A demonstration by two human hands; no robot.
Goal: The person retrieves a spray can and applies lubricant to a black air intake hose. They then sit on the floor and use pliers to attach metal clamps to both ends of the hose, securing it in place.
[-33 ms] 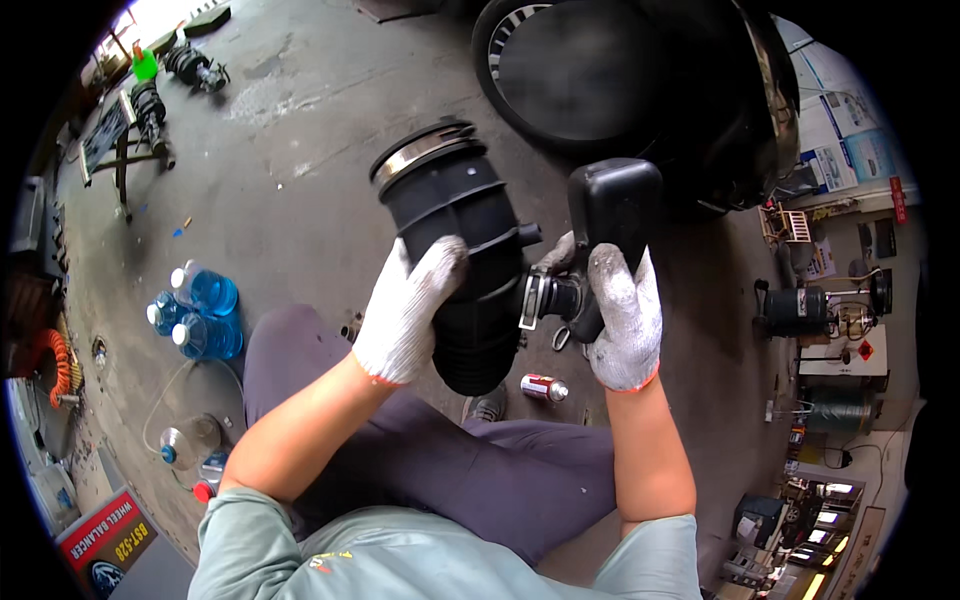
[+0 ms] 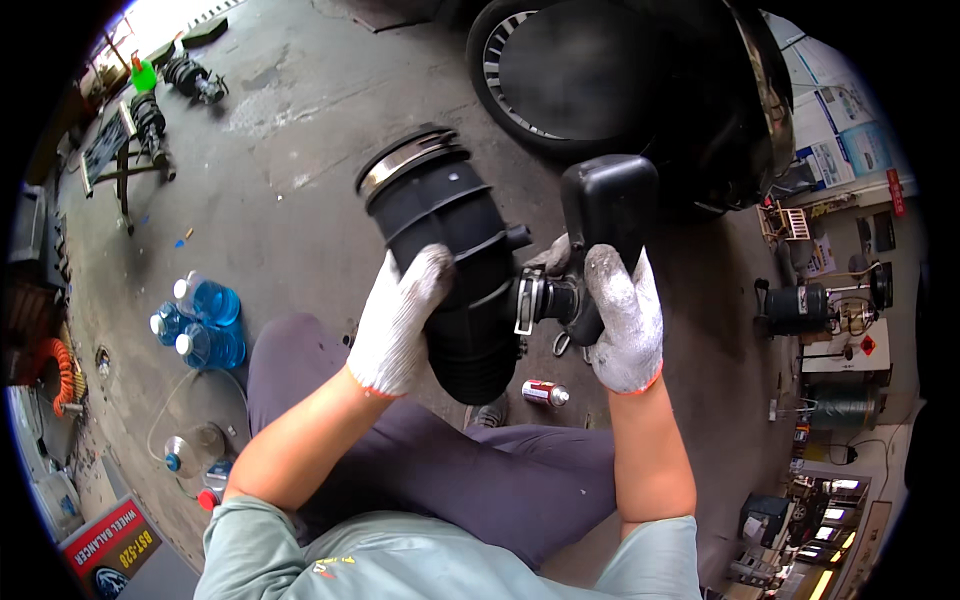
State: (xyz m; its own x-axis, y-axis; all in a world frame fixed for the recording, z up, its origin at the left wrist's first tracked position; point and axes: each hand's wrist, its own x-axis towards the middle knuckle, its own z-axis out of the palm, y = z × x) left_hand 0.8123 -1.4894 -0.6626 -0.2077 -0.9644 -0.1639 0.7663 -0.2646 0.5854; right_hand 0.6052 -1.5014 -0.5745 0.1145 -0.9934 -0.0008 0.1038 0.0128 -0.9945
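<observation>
- I have the left hand [image 2: 395, 325] curled around the black ribbed tube [image 2: 440, 205], thumb on the near side, its fingers hidden behind.
- My right hand [image 2: 628, 325] is wrapped around the black box [image 2: 612, 195], fingertips [image 2: 552, 256] showing past its left edge.
- Both parts are up above the floor [image 2: 310, 240], with a metal clamp [image 2: 525, 302] between them.
- Below, I see a red-and-white can [image 2: 545, 392]; blue-filled bottles [image 2: 210, 325] are well off left.

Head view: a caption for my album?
Gloved left hand holds a ribbed air-intake hose, gloved right hand its attached black box.
</observation>
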